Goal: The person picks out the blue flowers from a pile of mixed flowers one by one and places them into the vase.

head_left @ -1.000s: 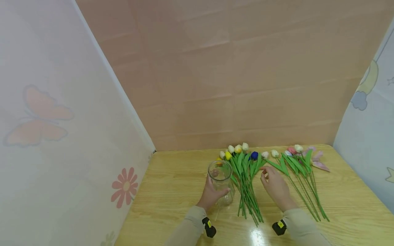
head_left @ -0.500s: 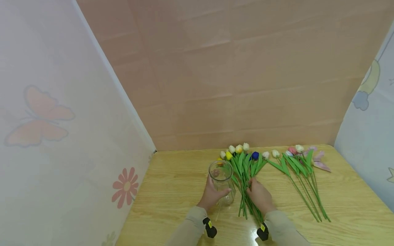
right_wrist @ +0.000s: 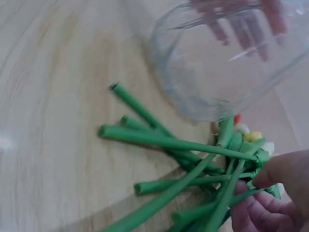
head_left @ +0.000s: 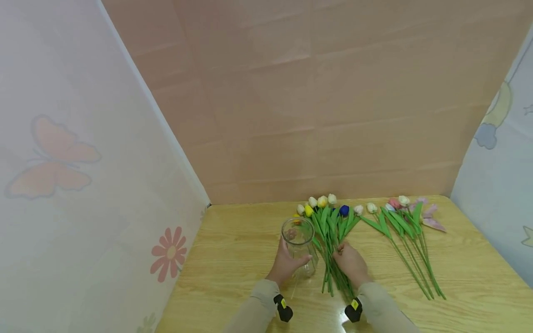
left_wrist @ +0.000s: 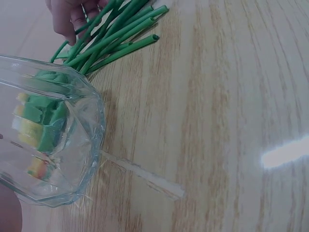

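My left hand (head_left: 284, 264) grips a clear glass vase (head_left: 299, 249) round its body, the wide mouth tipped up toward the head camera. In the left wrist view the faceted base of the vase (left_wrist: 89, 140) shows close to the tabletop. Right beside it lies a bunch of artificial tulips (head_left: 330, 238), with white, yellow, orange and blue heads at the back and green stems toward me. My right hand (head_left: 351, 264) is at the stems of this bunch. In the right wrist view its thumb and fingers pinch a green tulip stem (right_wrist: 247, 195) among several crossing ones.
A smaller group of artificial flowers (head_left: 410, 245), white and pink tulips with a lilac bloom, lies farther right. A thin pale strip (left_wrist: 149, 179) is on the wooden table (head_left: 233, 259) near the vase. A brown backdrop (head_left: 258, 138) and printed side walls (head_left: 125, 152) enclose the table.
My right hand has come left and toward me from beside the leaves and taken hold among the tulip stems. The left hand and vase have stayed in place.
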